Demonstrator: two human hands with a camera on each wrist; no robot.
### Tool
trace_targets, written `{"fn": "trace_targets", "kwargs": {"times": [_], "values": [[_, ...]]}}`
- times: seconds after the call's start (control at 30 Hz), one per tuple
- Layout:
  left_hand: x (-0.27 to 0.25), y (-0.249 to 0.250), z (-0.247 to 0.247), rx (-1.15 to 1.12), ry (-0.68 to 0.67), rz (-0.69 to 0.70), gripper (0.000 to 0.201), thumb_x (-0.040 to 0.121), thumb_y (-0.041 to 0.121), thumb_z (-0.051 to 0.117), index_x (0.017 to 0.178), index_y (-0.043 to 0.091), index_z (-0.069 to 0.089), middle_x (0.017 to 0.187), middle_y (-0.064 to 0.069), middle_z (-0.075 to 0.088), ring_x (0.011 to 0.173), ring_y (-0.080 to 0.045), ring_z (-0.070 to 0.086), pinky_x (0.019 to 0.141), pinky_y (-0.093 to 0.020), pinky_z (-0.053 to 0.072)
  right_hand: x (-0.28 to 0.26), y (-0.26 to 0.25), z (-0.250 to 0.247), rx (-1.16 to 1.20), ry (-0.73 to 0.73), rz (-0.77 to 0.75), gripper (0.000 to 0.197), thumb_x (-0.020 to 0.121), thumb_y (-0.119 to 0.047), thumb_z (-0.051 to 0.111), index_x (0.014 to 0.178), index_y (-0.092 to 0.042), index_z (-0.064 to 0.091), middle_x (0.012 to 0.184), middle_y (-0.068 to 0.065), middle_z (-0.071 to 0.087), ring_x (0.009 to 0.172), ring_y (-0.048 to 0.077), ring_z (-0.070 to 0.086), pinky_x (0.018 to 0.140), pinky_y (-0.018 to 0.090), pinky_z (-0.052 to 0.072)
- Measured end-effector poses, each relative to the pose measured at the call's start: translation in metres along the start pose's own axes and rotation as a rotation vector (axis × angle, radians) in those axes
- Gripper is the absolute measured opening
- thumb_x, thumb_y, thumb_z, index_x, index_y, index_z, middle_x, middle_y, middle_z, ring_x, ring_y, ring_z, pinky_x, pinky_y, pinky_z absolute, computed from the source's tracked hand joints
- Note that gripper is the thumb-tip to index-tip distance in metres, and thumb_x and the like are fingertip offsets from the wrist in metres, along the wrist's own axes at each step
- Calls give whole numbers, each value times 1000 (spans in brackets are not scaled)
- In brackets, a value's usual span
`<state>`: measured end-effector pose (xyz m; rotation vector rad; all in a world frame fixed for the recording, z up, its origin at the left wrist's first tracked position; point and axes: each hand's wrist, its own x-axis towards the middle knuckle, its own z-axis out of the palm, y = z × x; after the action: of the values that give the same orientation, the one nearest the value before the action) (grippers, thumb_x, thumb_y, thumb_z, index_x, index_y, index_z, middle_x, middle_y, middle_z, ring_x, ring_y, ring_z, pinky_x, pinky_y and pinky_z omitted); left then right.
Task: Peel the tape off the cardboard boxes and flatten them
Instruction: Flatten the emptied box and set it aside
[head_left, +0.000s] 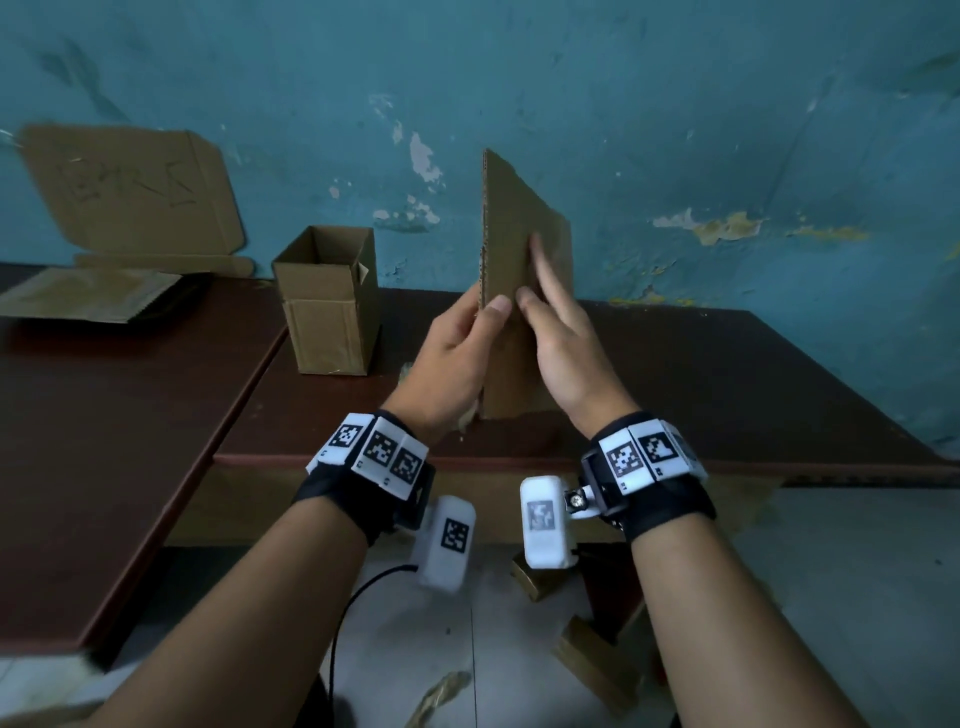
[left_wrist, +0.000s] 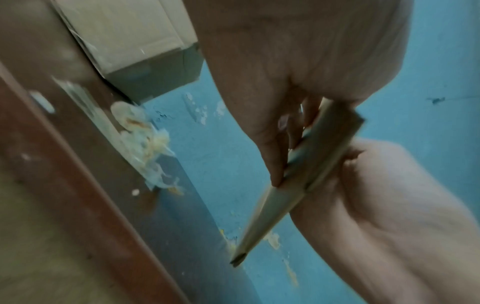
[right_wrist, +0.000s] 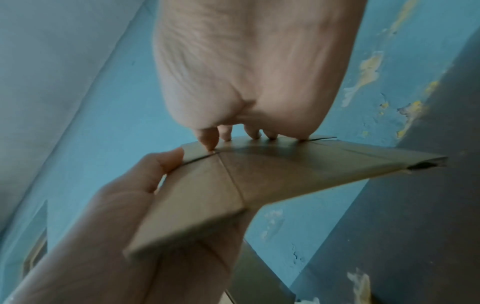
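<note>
I had the flattened box (head_left: 524, 244) up on edge in the air above the right table (head_left: 727, 374), its thin corrugated edge turned toward me. My left hand (head_left: 457, 353) pinched it low on the near edge, thumb on the right face, fingers wrapped behind. In the left wrist view the left fingers (left_wrist: 270, 156) curled onto the folded board (left_wrist: 296, 181), which ran down to a narrow, slightly gaping end. My right hand (head_left: 566, 338) lay flat against the right face, fingers straight and pressed on, not curled round anything. The right wrist view showed the right fingertips (right_wrist: 207, 142) touching the top panel of the board (right_wrist: 259, 170) along a flap slit, with the left hand (right_wrist: 124, 209) under it and its thumb at the slit. Both hands sat close together on the same piece.

Left of it an open box (head_left: 327, 306) stood upright on the table, near the wall. Crumpled tape (left_wrist: 145, 144) lay on the table beside that box; blurred in the wrist view. Further left, on the left table (head_left: 104, 415), a flat carton (head_left: 130, 192) leaned on the blue wall (head_left: 727, 130) with a flattened sheet (head_left: 88, 296) lying in front. Cardboard scraps (head_left: 597, 670) were on the floor (head_left: 857, 597) below the table edge.
</note>
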<state>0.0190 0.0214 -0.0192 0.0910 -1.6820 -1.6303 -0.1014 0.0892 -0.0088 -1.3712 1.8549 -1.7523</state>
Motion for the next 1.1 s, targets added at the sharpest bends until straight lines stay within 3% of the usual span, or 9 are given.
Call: {"fn": "trace_targets", "kwargs": {"times": [0.07,0.17,0.37,0.57,0.73,0.8,0.9,0.97,1.1], "values": [[-4,8,-17,20,71,14,33,115,16,42,142,5,58,135,-15,70,127,-27,67,109,-43,54,-4,-10,8,-130,24,-20,73,102,-46,49,169,-44,21,181,0,4,167,13,-4,135,54,4],[-12,24,-41,12,180,9,29,114,14,44,136,4,62,122,-12,76,110,-25,73,95,-40,62,-14,-31,23,-296,8,-13,73,112,-19,49,171,-44,13,181,-1,-6,166,14,-12,134,59,-3],[-36,61,-94,42,292,1,27,113,13,47,128,1,66,111,-10,79,101,-21,76,89,-38,64,-30,-74,70,-362,36,34,79,111,-9,50,170,-46,14,181,4,-9,167,18,-12,132,61,-2],[-59,110,-160,151,423,33,24,112,15,51,113,1,71,95,-2,80,88,-11,76,75,-27,60,-35,-114,122,-339,10,-4,76,109,-10,58,172,-32,22,180,11,-6,167,26,-1,134,38,10],[-72,146,-218,265,531,71,24,111,16,55,106,0,72,80,7,77,75,-2,72,67,-19,56,-31,-144,165,-348,-62,6,71,109,-23,63,171,-28,28,178,10,7,164,26,18,107,11,11],[-76,156,-242,296,576,78,22,110,17,57,104,4,73,79,9,78,77,-3,73,69,-20,57,-30,-155,185,-350,-75,-9,75,105,-25,67,170,-28,29,177,12,12,164,27,18,120,18,11],[-78,167,-272,374,639,82,23,108,22,62,97,8,75,83,3,77,80,-10,72,75,-31,60,-27,-165,211,-389,-99,-14,90,94,-37,77,170,-32,28,177,10,11,165,30,13,133,48,19],[-80,174,-290,418,682,75,23,106,25,65,95,9,77,86,-4,76,83,-16,70,77,-34,59,-26,-173,227,-432,-131,-10,100,89,-43,83,171,-33,26,178,10,7,165,28,10,130,46,19],[-82,187,-322,582,750,41,27,104,32,68,100,8,81,84,-1,75,80,-11,68,66,-17,52,-21,-179,253,-418,-197,-26,121,75,-49,96,171,-34,25,178,12,-2,166,30,5,131,42,17]]}}
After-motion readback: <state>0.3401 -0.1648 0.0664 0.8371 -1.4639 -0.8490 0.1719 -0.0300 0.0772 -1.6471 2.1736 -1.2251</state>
